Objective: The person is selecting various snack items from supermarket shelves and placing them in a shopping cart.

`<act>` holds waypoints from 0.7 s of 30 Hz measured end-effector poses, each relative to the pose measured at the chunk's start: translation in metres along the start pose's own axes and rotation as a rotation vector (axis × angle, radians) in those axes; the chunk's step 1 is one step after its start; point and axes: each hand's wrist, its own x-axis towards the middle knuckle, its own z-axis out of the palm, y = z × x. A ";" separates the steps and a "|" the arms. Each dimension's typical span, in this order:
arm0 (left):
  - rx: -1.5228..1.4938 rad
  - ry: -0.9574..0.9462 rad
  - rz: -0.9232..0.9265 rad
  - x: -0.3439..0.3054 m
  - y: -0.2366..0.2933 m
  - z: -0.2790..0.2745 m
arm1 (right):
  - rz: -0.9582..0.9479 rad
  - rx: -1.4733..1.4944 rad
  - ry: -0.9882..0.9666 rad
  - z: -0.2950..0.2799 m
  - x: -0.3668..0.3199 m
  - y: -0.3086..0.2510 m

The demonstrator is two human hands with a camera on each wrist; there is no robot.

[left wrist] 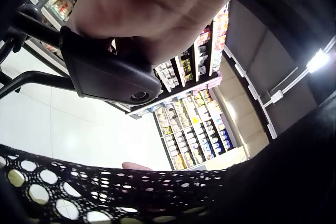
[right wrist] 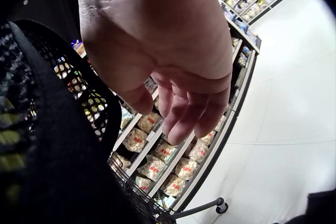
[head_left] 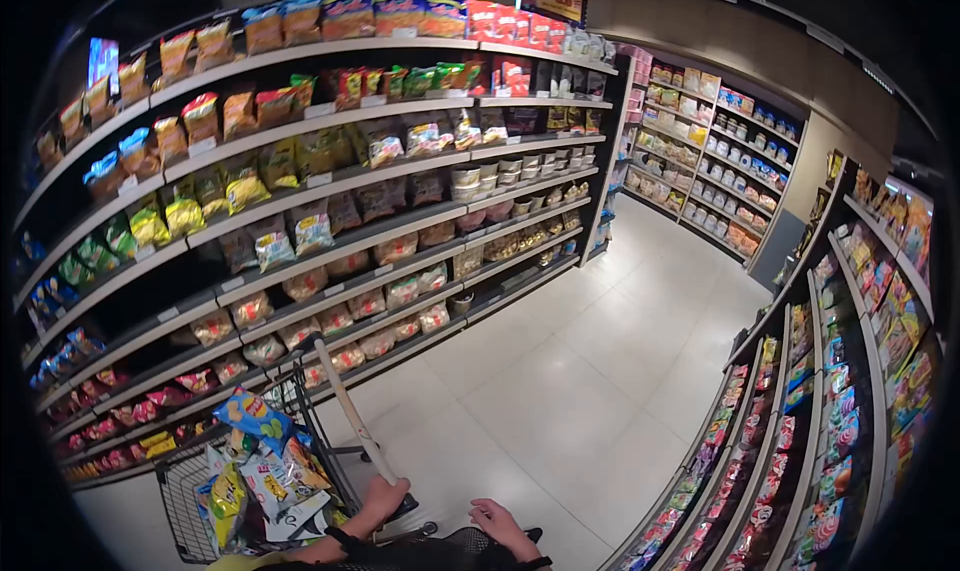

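Note:
My left hand (head_left: 378,501) grips the near end of the shopping cart's handle (head_left: 347,401). In the left wrist view, the palm of that hand (left wrist: 163,3) lies over the black end cap (left wrist: 107,74) of the handle. The wire cart (head_left: 180,496) holds several snack bags, among them a blue bag (head_left: 252,416) on top and a yellow bag (head_left: 228,499) at the near side. Right of the handle, my right hand (head_left: 500,524) hangs with its fingers loosely bent. The right wrist view shows nothing held in the right hand (right wrist: 163,45).
A long shelf unit (head_left: 400,166) of bagged snacks runs along the left, beyond the cart. Another shelf (head_left: 785,411) with colourful packets lines the right. Between them stretches a pale tiled floor (head_left: 550,371). More shelves (head_left: 720,151) stand at the aisle's far end.

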 end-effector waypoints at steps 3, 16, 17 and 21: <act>0.093 -0.004 -0.036 0.036 0.025 0.036 | -0.067 -0.147 -0.065 -0.052 0.023 -0.038; 0.171 -0.093 0.346 0.044 0.171 0.129 | -0.185 -0.305 -0.095 -0.192 0.078 -0.154; 0.206 -0.015 0.295 0.037 0.177 0.129 | -0.187 -0.311 -0.100 -0.197 0.085 -0.152; 0.311 0.116 0.234 0.062 0.132 0.134 | -0.044 -0.459 0.176 -0.236 0.118 -0.149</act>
